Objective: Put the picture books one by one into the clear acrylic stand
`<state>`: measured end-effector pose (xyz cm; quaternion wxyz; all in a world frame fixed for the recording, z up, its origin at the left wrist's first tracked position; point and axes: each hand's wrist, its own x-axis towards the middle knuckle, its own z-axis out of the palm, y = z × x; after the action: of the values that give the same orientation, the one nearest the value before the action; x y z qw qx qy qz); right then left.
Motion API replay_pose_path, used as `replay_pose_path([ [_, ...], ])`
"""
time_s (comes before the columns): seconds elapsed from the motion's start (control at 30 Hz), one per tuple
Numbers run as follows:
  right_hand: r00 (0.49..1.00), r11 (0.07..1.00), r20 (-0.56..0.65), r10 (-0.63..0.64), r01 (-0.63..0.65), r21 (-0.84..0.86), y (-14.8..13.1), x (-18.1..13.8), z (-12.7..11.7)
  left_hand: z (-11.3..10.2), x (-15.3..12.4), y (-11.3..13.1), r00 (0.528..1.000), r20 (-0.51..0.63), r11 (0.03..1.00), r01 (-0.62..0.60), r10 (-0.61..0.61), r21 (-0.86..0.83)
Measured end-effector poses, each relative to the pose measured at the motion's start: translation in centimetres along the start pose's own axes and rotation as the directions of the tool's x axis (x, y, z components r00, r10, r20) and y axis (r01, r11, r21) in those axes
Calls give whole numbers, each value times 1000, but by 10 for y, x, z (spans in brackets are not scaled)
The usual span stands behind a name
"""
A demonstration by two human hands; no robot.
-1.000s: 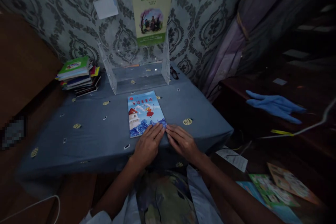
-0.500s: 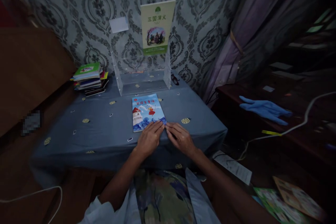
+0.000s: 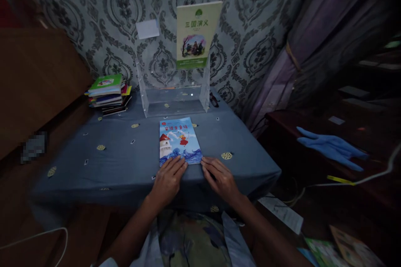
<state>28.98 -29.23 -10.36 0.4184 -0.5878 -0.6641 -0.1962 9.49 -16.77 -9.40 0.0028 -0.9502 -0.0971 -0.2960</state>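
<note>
A blue picture book (image 3: 179,140) with a lighthouse and waves on its cover lies flat on the blue tablecloth (image 3: 125,167). My left hand (image 3: 168,178) rests flat just below the book's bottom edge, fingertips touching it, fingers stretched out. My right hand (image 3: 219,177) lies flat beside it at the book's lower right corner, fingers also extended. Neither hand holds anything. Behind the book stands a clear acrylic stand (image 3: 174,91) carrying an upright green book (image 3: 196,35).
A stack of books (image 3: 108,94) sits at the table's back left. Blue gloves (image 3: 332,147) lie on a dark wooden surface to the right, with a cable beside them. Loose booklets (image 3: 341,250) and paper lie on the floor at lower right. Patterned wallpaper and a curtain stand behind.
Both hands have slid back toward me, off the lower part of the blue book to its bottom edge, and moved slightly apart. The camera view shifted a little.
</note>
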Motion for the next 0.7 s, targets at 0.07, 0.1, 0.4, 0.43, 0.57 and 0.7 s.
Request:
replay_pose_path([
  [0.07,1000,1000,-5,0,0,0,1,0,0,-8,-8,-7,999,-21,1000,30,-29,1],
  [0.1,1000,1000,-4,3,-3,6,1,1,-1,-11,-11,-10,998,-35,999,49,-49,-3],
  [0.4,993,994,44,111,-112,16,-2,19,-11,-26,-6,-58,964,24,954,266,-265,-140],
  [0.43,992,993,38,121,-121,4,-5,26,-11,-26,0,-66,956,60,944,292,-286,-152],
  [0.57,992,979,86,89,-103,177,-40,65,5,-22,41,-108,891,181,859,450,-415,-244],
  [0.7,940,872,320,-121,-54,486,-108,109,40,-8,88,-159,717,178,599,672,-674,-435],
])
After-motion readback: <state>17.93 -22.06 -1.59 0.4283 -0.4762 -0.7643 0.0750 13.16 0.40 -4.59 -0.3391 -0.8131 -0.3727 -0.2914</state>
